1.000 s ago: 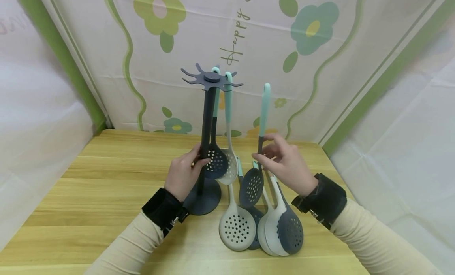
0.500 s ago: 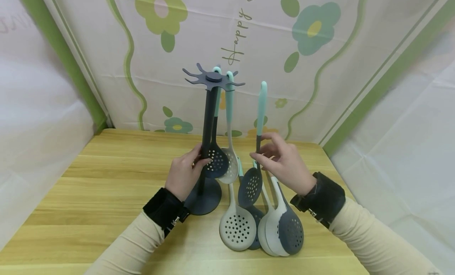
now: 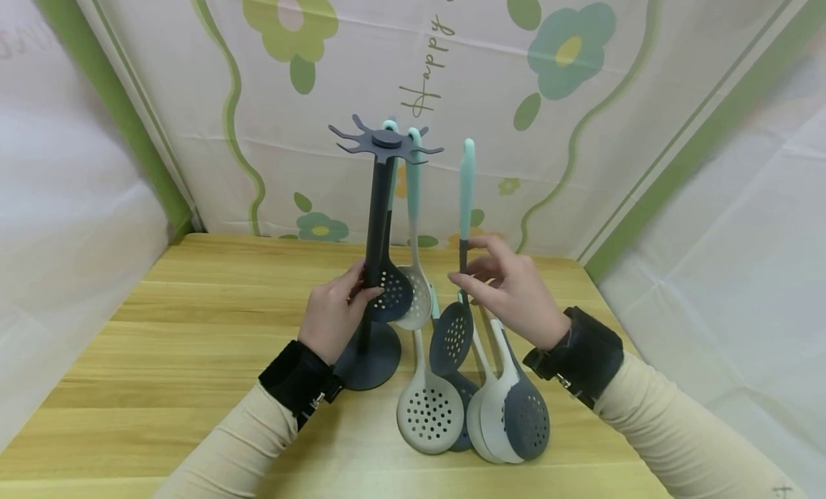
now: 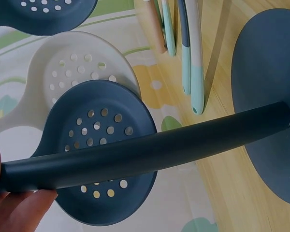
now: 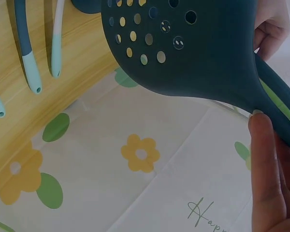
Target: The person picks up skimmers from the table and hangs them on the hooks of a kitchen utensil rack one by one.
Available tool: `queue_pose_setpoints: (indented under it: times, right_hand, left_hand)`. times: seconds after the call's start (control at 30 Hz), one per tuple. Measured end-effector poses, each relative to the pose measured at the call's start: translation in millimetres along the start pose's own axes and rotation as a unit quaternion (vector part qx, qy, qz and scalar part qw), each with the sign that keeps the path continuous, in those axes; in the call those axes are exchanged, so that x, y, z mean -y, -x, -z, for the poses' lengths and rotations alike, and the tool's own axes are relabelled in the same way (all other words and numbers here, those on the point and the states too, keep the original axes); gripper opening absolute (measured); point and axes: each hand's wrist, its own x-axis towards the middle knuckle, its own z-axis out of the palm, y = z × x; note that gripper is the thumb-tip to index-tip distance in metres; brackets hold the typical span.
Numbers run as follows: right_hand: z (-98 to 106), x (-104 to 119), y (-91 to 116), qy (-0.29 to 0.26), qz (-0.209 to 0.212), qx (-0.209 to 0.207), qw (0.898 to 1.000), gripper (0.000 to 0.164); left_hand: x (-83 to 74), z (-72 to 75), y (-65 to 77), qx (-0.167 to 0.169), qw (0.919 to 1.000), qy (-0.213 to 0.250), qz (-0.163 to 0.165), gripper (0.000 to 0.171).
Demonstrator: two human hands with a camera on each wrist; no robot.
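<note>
Dark skimmer (image 3: pixel 444 361) drifts left, nearer the stand (image 3: pixel 378 219)

Over the last second the right hand (image 3: pixel 516 287) has brought the dark skimmer a little left and its smooth mint handle (image 3: pixel 467 191) more nearly upright, while the stand has hardly moved. Thumb and fingertips pinch the slim dark neck just below the mint part. The skimmer's shallow round bowl, pierced with small holes, hangs right of the stand, above the pile of utensils on the near side.

The left hand (image 3: pixel 337 309) grips the stand's matte, tubular post, fingers curled round it. Below is a flat, disc-shaped base (image 3: pixel 371 370); on top, curved prongs (image 3: pixel 348 135) spread like a star. At the right of the post hang a perforated dark ladle-like skimmer (image 3: pixel 396 302) and, beyond its right edge, a pale grey one (image 3: pixel 421 312), both with rounded mint handles.

Wood grain runs in soft yellow bands across the table (image 3: pixel 193 355). Lying on its near right part are a pale perforated head (image 3: pixel 431 445), a dark perforated one (image 3: pixel 466 398) partly covered, overlapping smooth pale heads (image 3: pixel 492 424) and a broad dark one (image 3: pixel 516 431) with holes.

Black wristbands (image 3: pixel 584 352) circle wrinkled cream sleeves (image 3: pixel 671 427). Creased white cloth (image 3: pixel 477 26) printed with rounded flowers rises at the far side.
</note>
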Motion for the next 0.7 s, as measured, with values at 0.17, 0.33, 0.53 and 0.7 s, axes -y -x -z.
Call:
queue_pose_setpoints:
  times: [0.17, 0.33, 0.53, 0.7]
  right_hand:
    - [-0.1, -0.3, -1.4, 0.011, 0.004, -0.003, 1.0, 0.039]
    - [-0.4, 0.9, -3.1, 0.013, 0.004, -0.003, 1.0, 0.039]
    - [-1.4, 1.9, -5.2, 0.013, 0.002, -0.001, 1.0, 0.04]
    - [-1.5, 3.0, -6.4, 0.016, 0.004, 0.002, 1.0, 0.04]
  left_hand:
    - [-0.5, 0.5, 0.2, 0.001, 1.0, 0.0, 0.001, 0.041]
    - [0.6, -0.1, 0.8, 0.0, 1.0, 0.0, 0.0, 0.04]
    - [1.4, -1.0, 0.9, -0.009, 0.9999, -0.005, -0.01, 0.042]
    - [0.5, -0.6, 0.7, -0.008, 0.9999, -0.002, -0.009, 0.041]
